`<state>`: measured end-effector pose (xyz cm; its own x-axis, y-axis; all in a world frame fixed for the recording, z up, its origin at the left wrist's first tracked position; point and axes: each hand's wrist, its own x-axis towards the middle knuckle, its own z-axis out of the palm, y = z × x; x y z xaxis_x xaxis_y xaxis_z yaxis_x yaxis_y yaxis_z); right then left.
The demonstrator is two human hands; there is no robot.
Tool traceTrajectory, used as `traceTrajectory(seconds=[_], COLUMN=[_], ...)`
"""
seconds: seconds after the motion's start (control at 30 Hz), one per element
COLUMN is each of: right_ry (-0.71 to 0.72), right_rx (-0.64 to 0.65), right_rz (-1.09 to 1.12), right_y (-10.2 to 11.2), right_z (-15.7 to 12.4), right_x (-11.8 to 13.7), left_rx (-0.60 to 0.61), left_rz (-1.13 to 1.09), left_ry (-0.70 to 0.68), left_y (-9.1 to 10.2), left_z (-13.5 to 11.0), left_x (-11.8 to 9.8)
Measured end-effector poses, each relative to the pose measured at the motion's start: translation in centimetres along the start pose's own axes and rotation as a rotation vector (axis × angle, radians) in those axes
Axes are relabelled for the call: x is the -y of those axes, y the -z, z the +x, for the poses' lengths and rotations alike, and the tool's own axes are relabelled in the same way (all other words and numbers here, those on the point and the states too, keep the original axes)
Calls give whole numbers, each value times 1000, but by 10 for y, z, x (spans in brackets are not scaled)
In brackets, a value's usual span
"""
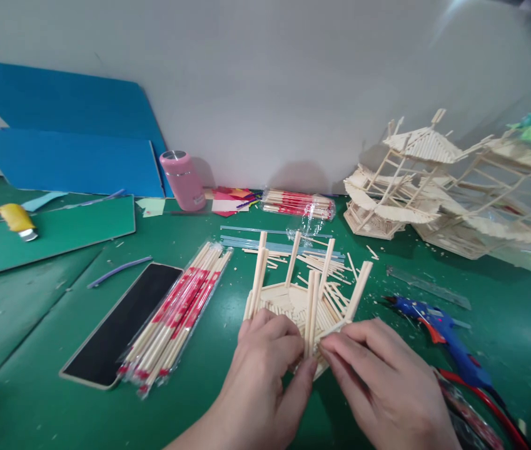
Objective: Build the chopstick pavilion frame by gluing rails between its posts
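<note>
A small wooden-stick model with a flat base and several upright posts stands on the green mat in front of me. My left hand rests curled against its near edge, thumb pressed to the front posts. My right hand pinches a short thin stick against the model's near right edge. Both hands are closed on the model's front side.
A wrapped bundle of chopsticks and a black board lie to the left. A blue glue gun lies at right. Finished stick buildings stand at back right. A pink bottle, another chopstick pack, blue sheets and a yellow knife lie behind.
</note>
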<state>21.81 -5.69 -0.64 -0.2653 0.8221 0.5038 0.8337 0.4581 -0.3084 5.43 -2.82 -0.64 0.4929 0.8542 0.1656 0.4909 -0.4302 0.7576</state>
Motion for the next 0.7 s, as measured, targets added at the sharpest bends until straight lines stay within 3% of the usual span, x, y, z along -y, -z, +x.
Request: traceTrajectory(seconds=[0.37, 0.7], right_ry=[-41, -14], right_rx=[-48, -45], right_rz=[93, 88], right_y=[2, -6], right_z=[-6, -5], right_x=[-4, -4], left_rx=[49, -3], left_rz=[-3, 25], left_ry=[28, -1], left_y=[5, 3], left_z=[2, 0], left_x=[-4, -4])
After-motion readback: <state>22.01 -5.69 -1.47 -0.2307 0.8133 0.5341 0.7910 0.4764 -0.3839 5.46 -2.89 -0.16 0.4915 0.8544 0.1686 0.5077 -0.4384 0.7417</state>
